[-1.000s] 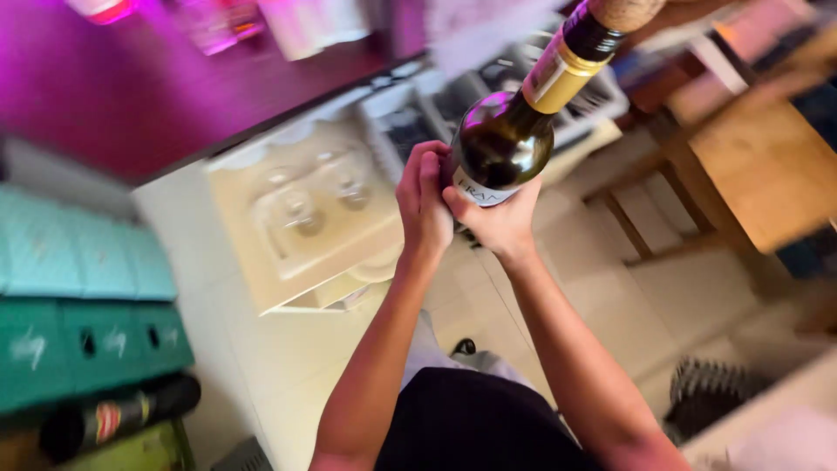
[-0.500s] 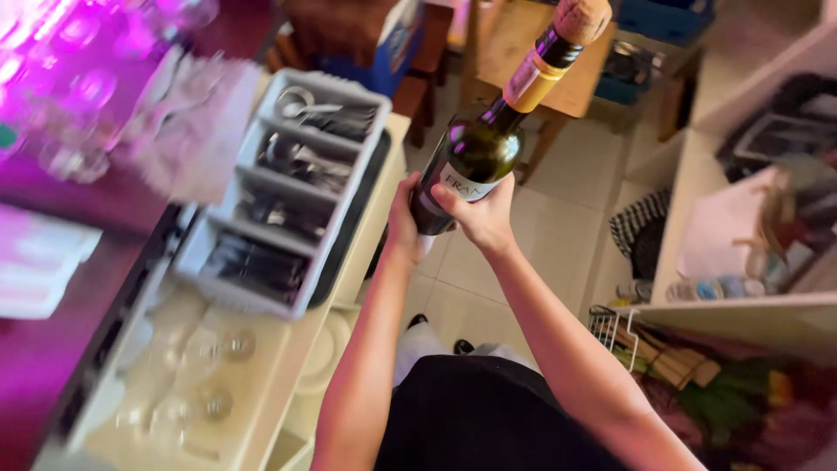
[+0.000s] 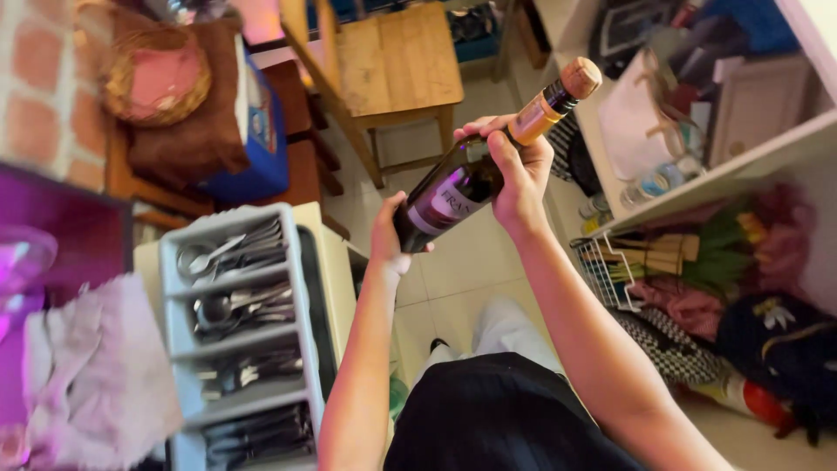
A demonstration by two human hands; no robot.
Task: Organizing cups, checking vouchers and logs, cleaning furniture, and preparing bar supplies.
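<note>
Dark green wine bottle [image 3: 471,179] held up in the air over the tiled floor [image 3: 453,270], tilted, corked neck pointing up-right. Left hand [image 3: 388,240] cups the bottle's base from below, fingers closed on it. Right hand [image 3: 519,174] wraps the shoulder and lower neck, firm closed grip just under the gold foil. Cutlery tray [image 3: 240,340] with spoons and forks sits lower left on a cream counter. Wooden chair [image 3: 397,65] beyond the bottle. White shelf [image 3: 724,170] at right, wire basket [image 3: 610,266] beneath it.
</note>
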